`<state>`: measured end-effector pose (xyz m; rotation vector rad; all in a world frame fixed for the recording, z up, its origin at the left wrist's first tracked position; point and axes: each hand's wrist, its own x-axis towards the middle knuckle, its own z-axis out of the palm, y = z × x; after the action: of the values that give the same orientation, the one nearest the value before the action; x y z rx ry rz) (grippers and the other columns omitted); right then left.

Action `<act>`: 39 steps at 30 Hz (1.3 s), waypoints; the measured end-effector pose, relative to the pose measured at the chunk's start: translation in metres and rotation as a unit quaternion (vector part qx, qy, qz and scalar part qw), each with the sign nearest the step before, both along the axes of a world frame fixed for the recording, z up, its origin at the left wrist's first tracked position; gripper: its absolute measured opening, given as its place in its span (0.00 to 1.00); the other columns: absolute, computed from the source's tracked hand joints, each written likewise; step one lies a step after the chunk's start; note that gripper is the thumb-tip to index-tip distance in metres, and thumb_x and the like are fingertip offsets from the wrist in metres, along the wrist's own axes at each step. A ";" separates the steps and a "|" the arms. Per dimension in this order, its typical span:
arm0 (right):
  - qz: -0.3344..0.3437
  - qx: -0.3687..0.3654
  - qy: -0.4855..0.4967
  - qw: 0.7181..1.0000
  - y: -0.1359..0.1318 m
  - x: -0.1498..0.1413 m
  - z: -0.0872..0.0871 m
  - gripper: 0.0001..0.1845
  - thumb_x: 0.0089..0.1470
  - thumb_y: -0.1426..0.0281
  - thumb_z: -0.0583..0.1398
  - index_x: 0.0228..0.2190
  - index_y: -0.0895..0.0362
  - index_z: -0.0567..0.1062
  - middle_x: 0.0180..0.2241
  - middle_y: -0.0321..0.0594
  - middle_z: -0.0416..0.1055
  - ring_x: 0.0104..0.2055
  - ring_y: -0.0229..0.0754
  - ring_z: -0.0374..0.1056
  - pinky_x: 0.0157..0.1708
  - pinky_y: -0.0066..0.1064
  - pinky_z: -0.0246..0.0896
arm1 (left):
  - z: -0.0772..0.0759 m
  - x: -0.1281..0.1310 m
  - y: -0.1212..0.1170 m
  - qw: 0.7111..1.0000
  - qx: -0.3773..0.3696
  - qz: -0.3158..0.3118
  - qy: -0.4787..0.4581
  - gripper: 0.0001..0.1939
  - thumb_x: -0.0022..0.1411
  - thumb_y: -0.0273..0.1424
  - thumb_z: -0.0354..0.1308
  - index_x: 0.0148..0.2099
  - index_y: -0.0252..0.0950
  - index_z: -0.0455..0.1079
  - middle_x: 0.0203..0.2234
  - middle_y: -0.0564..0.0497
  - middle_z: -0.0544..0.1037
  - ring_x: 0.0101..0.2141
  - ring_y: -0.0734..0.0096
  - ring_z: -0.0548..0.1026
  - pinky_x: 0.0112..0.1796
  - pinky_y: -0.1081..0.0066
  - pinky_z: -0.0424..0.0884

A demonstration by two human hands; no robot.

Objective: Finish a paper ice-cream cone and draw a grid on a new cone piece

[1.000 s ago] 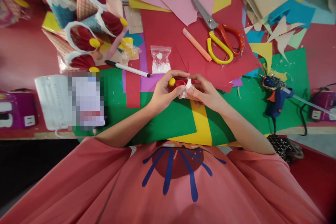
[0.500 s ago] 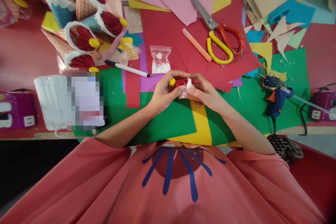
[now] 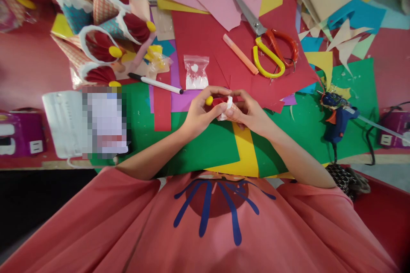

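Both hands grip one small paper ice cream cone point(image 3: 229, 103), with a red top, a white wavy rim, a checked cone and a yellow ball at its tip. My left hand point(image 3: 202, 113) curls round the red end, thumb pressed near the rim. Around the checked part closes my right hand point(image 3: 253, 113), its thumb also by the rim; fingers cover much of the cone. Just beyond the hands lies a small zip bag point(image 3: 196, 72) of white pieces, one heart-shaped. A white pen with black ends point(image 3: 156, 84) rests to the left of it.
Scissors point(image 3: 261, 34) and an orange marker point(image 3: 240, 54) lie on red paper. At right sits a blue glue gun point(image 3: 337, 121) with its cord. Several similar cones point(image 3: 101, 47) stand at upper left, above a blurred phone-like thing point(image 3: 107, 121). Paper scraps point(image 3: 347, 47) fill the upper right.
The cone has turned slightly between my fingers, and less of its checked part shows. My hands stay in almost the same place.
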<state>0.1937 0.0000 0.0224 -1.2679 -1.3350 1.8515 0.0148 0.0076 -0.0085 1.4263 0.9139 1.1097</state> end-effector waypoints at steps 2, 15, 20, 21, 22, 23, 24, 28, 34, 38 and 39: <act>-0.001 0.001 -0.005 1.000 0.000 0.000 0.000 0.33 0.49 0.46 0.65 0.46 0.54 0.63 0.27 0.32 0.73 0.17 0.28 0.57 0.14 0.23 0.51 | 0.000 0.000 0.000 1.000 -0.001 -0.001 -0.002 0.16 0.62 0.44 0.62 0.46 0.39 0.72 0.42 0.49 0.79 0.44 0.70 0.77 0.46 0.70 0.73; 0.000 -0.006 0.009 1.000 -0.001 0.001 -0.001 0.32 0.50 0.48 0.65 0.47 0.54 0.62 0.30 0.34 0.74 0.19 0.28 0.58 0.17 0.23 0.53 | 0.001 0.000 -0.001 1.000 -0.010 0.013 0.014 0.17 0.61 0.45 0.63 0.45 0.39 0.73 0.42 0.49 0.80 0.45 0.69 0.78 0.46 0.70 0.74; 0.004 -0.001 -0.004 1.000 -0.001 0.001 -0.003 0.32 0.50 0.48 0.65 0.47 0.54 0.62 0.29 0.33 0.73 0.18 0.28 0.58 0.16 0.23 0.53 | 0.001 0.000 -0.001 1.000 -0.013 0.013 0.018 0.17 0.61 0.44 0.63 0.45 0.38 0.73 0.41 0.49 0.80 0.44 0.70 0.78 0.45 0.72 0.74; 0.002 0.000 -0.005 1.000 -0.001 0.002 -0.004 0.32 0.50 0.49 0.65 0.47 0.54 0.62 0.29 0.34 0.73 0.19 0.29 0.59 0.17 0.23 0.53 | 0.001 0.001 -0.001 1.000 -0.012 0.013 0.017 0.17 0.61 0.44 0.62 0.45 0.38 0.73 0.41 0.49 0.80 0.44 0.70 0.78 0.45 0.71 0.74; 0.002 0.000 -0.006 1.000 -0.001 0.002 -0.004 0.32 0.50 0.48 0.64 0.47 0.54 0.63 0.30 0.35 0.74 0.20 0.29 0.59 0.17 0.24 0.53 | 0.001 0.001 -0.001 1.000 -0.011 0.012 0.017 0.17 0.61 0.44 0.62 0.45 0.38 0.72 0.41 0.49 0.80 0.44 0.70 0.78 0.45 0.71 0.74; 0.001 0.001 -0.007 1.000 -0.001 0.001 -0.004 0.32 0.50 0.48 0.64 0.47 0.54 0.63 0.31 0.35 0.74 0.20 0.30 0.60 0.18 0.24 0.54 | 0.001 0.001 -0.001 1.000 -0.010 0.010 0.018 0.17 0.62 0.44 0.62 0.45 0.38 0.72 0.41 0.48 0.80 0.44 0.69 0.78 0.45 0.70 0.74; 0.000 0.002 -0.008 1.000 -0.001 0.001 -0.004 0.32 0.50 0.48 0.64 0.48 0.54 0.63 0.31 0.36 0.74 0.21 0.31 0.61 0.19 0.24 0.54 | 0.000 0.001 -0.001 1.000 -0.010 0.008 0.019 0.17 0.62 0.44 0.62 0.45 0.38 0.72 0.41 0.48 0.80 0.44 0.69 0.78 0.45 0.70 0.74; -0.003 0.009 -0.007 1.000 -0.001 0.001 -0.005 0.33 0.50 0.49 0.65 0.48 0.55 0.63 0.33 0.38 0.75 0.26 0.34 0.66 0.22 0.25 0.58 | 0.000 0.000 -0.001 1.000 -0.010 0.003 0.017 0.17 0.62 0.45 0.62 0.45 0.38 0.72 0.41 0.48 0.79 0.44 0.69 0.78 0.45 0.69 0.73; -0.001 0.005 -0.004 1.000 -0.001 0.000 -0.004 0.31 0.51 0.49 0.64 0.48 0.54 0.63 0.32 0.37 0.75 0.21 0.30 0.61 0.17 0.23 0.53 | -0.001 0.000 -0.001 1.000 -0.014 0.004 0.018 0.16 0.62 0.44 0.62 0.46 0.38 0.72 0.41 0.49 0.79 0.45 0.69 0.77 0.46 0.70 0.73; -0.006 0.003 -0.001 1.000 -0.001 0.000 -0.002 0.32 0.49 0.48 0.65 0.46 0.55 0.63 0.32 0.37 0.74 0.22 0.30 0.61 0.18 0.23 0.53 | -0.001 0.001 -0.001 1.000 -0.009 0.006 0.012 0.15 0.62 0.43 0.62 0.45 0.38 0.72 0.41 0.49 0.79 0.45 0.69 0.77 0.46 0.70 0.73; -0.007 0.002 0.001 1.000 0.000 0.001 -0.002 0.33 0.48 0.48 0.65 0.46 0.55 0.63 0.32 0.37 0.74 0.22 0.30 0.61 0.18 0.23 0.53 | -0.001 0.001 -0.001 1.000 -0.007 0.008 0.011 0.15 0.63 0.43 0.62 0.45 0.38 0.72 0.41 0.49 0.79 0.45 0.70 0.77 0.46 0.70 0.73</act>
<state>0.1942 -0.0004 0.0204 -1.2705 -1.3257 1.8386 0.0157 0.0070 -0.0098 1.4252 0.9494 1.0995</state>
